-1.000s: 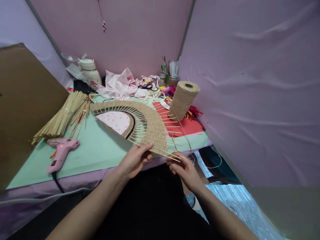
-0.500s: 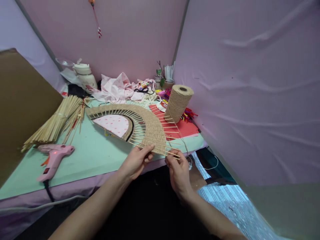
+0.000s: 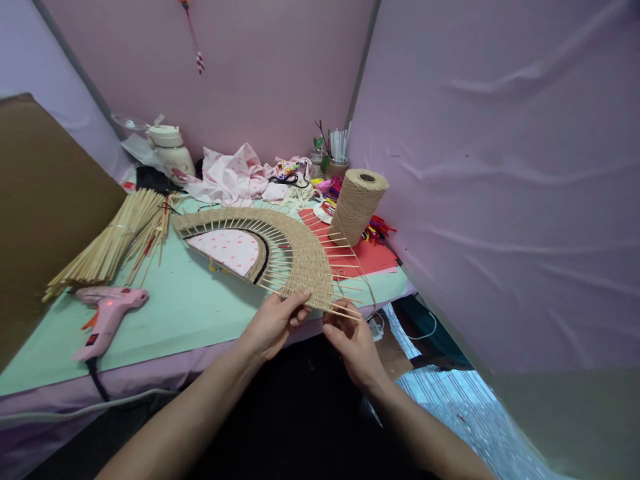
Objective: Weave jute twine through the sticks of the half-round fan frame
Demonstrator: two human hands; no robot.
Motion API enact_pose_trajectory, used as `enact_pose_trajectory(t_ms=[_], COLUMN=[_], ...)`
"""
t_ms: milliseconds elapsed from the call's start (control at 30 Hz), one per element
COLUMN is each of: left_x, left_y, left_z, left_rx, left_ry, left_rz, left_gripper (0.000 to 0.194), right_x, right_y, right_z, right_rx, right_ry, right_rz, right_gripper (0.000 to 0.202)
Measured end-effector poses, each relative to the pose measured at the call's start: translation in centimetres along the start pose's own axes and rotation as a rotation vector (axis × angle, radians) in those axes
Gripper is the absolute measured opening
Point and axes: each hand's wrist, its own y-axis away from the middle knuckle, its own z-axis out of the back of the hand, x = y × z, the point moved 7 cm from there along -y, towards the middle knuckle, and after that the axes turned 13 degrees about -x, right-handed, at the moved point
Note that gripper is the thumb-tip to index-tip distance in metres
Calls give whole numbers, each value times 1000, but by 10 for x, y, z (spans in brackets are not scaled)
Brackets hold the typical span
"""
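Note:
A half-round fan (image 3: 313, 263) of thin sticks woven with tan twine lies partly over the table, with a dotted pink-and-white fabric panel (image 3: 227, 248) at its centre. My left hand (image 3: 275, 323) grips its near woven edge, thumb on top. At the bare stick ends just right of the weave, my right hand (image 3: 355, 340) has its fingers curled beneath the sticks and the thumb bent in. What those fingers pinch is hidden. From a large twine spool (image 3: 359, 207) standing behind the fan, a strand (image 3: 367, 283) runs down close to my right hand.
On the left are a pink glue gun (image 3: 107, 317), its light lit red, and a bundle of thin sticks (image 3: 113, 243). Red sheets (image 3: 373, 260) lie beneath the spool. Crumpled fabric (image 3: 235, 177) and a white bottle (image 3: 173, 153) line the back. The table's front edge runs below my hands.
My right thumb has shifted left and down, off the stick ends, and the fingers have moved further beneath them. My left hand and the fan stay almost in place.

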Motion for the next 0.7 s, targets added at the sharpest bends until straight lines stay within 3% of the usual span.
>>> enact_pose_trajectory(t_ms=[100, 267, 500, 600, 700], left_x=[-1, -3, -9, -12, -15], left_y=[0, 4, 10, 14, 18], left_z=[3, 8, 10, 12, 14], left_rx=[-10, -46, -48, -65, -64], left_ry=[7, 22, 54, 69, 81], left_rz=[18, 63, 72, 86, 107], left_gripper=[34, 35, 34, 36, 36], right_x=[2, 9, 10, 3, -3], right_y=[-4, -28, -65, -82, -97], right_z=[12, 37, 19, 15, 2], right_rx=[62, -184, -259, -263, -140], right_ry=[151, 249, 313, 306, 238], right_rz=[3, 180, 407, 389, 312], right_gripper=[23, 18, 29, 32, 33])
